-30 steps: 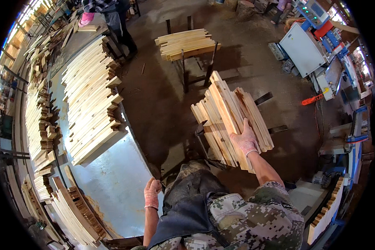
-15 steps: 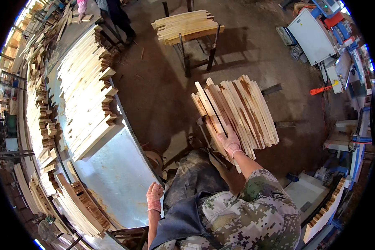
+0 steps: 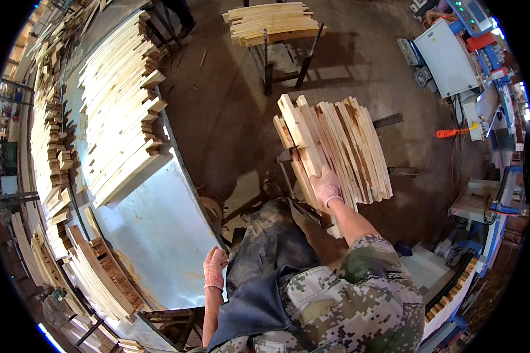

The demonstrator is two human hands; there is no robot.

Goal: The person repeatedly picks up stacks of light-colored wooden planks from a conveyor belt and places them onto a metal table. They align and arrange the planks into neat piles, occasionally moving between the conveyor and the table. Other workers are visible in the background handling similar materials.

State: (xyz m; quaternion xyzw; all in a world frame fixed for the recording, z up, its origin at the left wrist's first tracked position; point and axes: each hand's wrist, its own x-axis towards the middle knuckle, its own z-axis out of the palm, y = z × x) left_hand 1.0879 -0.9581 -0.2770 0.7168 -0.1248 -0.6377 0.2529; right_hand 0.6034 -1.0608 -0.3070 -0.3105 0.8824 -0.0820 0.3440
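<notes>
Left stack: long pale wooden slats piled on the grey metal table.
Left hand: gloved, fingers resting on the table's edge, pinching nothing.
Right hand: gloved, fingers curled over 1 thick slat of the loose bundle of pale wooden boards, held above the dirt floor.
Far stand: more slats on a metal trestle.

Right hand: fingertips hidden under the wood slats. Stand beneath the slats mostly covered. Left hand: palm not visible. Far machines blurred at rim.
</notes>
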